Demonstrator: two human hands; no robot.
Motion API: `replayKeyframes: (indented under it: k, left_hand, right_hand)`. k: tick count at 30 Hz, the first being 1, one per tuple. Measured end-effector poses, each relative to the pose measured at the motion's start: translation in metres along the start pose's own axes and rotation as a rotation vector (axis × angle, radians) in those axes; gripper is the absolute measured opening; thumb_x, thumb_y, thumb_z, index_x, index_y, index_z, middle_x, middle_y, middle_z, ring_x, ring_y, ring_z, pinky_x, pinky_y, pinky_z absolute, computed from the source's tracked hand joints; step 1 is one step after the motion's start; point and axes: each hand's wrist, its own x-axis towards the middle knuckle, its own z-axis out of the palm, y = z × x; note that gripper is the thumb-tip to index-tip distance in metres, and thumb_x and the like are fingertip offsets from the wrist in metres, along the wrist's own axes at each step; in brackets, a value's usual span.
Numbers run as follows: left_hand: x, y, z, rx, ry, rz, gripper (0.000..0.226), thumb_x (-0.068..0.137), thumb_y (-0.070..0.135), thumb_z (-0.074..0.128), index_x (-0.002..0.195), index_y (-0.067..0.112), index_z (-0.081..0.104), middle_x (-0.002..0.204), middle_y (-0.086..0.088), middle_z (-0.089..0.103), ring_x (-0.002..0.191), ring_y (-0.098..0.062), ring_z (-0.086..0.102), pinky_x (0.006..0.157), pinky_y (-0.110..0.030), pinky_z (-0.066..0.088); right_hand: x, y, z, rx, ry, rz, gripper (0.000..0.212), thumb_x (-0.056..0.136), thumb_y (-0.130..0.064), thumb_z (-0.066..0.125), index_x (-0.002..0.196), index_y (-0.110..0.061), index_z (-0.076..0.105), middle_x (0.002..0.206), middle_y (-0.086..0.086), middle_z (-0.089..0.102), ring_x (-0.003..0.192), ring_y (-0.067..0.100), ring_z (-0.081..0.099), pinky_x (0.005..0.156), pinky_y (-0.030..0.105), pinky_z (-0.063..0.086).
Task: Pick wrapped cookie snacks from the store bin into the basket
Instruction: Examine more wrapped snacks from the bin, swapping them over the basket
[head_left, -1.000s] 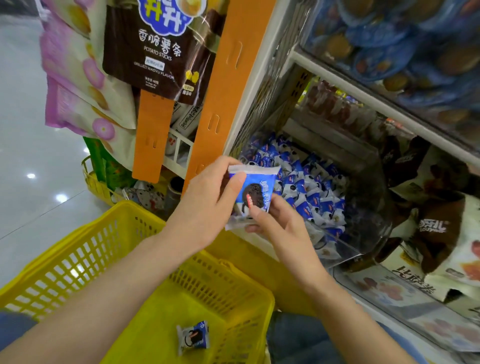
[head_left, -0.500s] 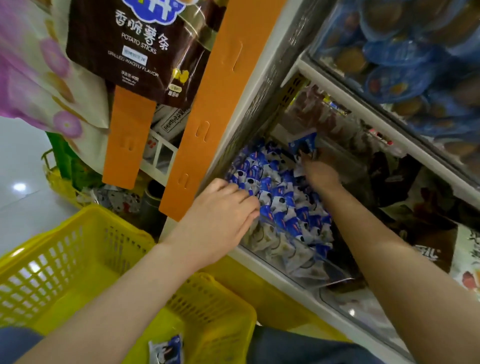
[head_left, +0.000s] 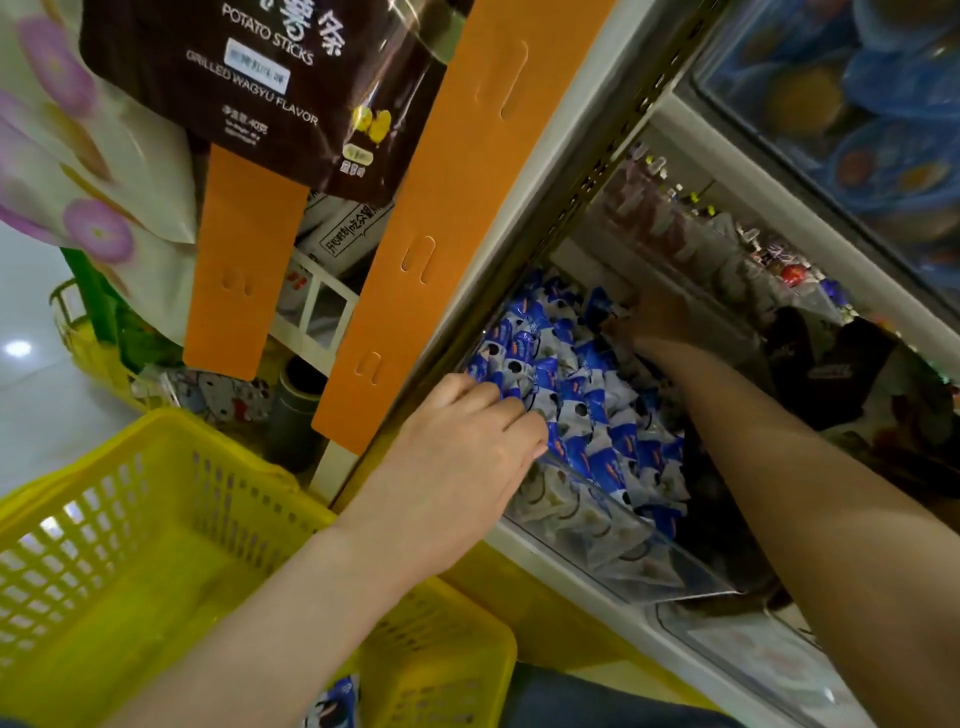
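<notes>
- Wrapped cookie snacks (head_left: 582, 410): small blue-and-white packets printed with a dark round cookie, heaped in a clear bin (head_left: 623, 564) on the shelf.
- The packets lie jumbled, with no shared direction.
- One packet (head_left: 335, 701) lies in the yellow basket (head_left: 156, 467).
- Left hand (head_left: 462, 447): fingers nearly straight, resting on the front packets.
- Right hand (head_left: 662, 317): deep at the bin's shadowed back, grip unclear.

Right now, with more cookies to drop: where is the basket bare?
The basket floor is bare between its left wall and the left forearm; one wrapped cookie lies right of that forearm. The bin is packed.
</notes>
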Motion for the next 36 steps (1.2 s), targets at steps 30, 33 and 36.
replayKeyframes:
  k: [30,33,36]
  left_hand:
    - [0.001,0.003,-0.005,-0.056,-0.023,-0.026,0.02,0.084,0.028,0.049,0.085,0.025,0.068,0.078,0.009,0.069,0.075,-0.01,0.065,0.082,-0.032,0.05]
    - [0.001,0.002,-0.005,-0.054,-0.022,-0.017,0.017,0.082,0.027,0.051,0.083,0.025,0.068,0.076,0.01,0.068,0.073,-0.01,0.065,0.08,-0.032,0.051]
    - [0.0,0.002,-0.004,-0.045,-0.026,0.007,0.015,0.08,0.026,0.054,0.082,0.025,0.069,0.075,0.01,0.068,0.072,-0.01,0.065,0.079,-0.031,0.051]
  right_hand:
    - [-0.002,0.011,0.009,0.143,-0.216,-0.036,0.029,0.096,-0.032,0.045,0.113,-0.013,0.058,0.099,0.003,0.057,0.085,0.014,0.053,0.071,0.024,0.034]
    - [-0.001,0.017,0.005,0.188,-0.132,-0.09,0.028,0.098,-0.033,0.04,0.113,-0.019,0.058,0.092,-0.005,0.056,0.074,0.004,0.049,0.068,0.021,0.034]
    - [-0.001,0.027,-0.001,0.167,0.098,-0.088,0.023,0.099,-0.026,0.04,0.098,-0.015,0.061,0.094,0.003,0.057,0.068,0.004,0.044,0.072,0.025,0.035]
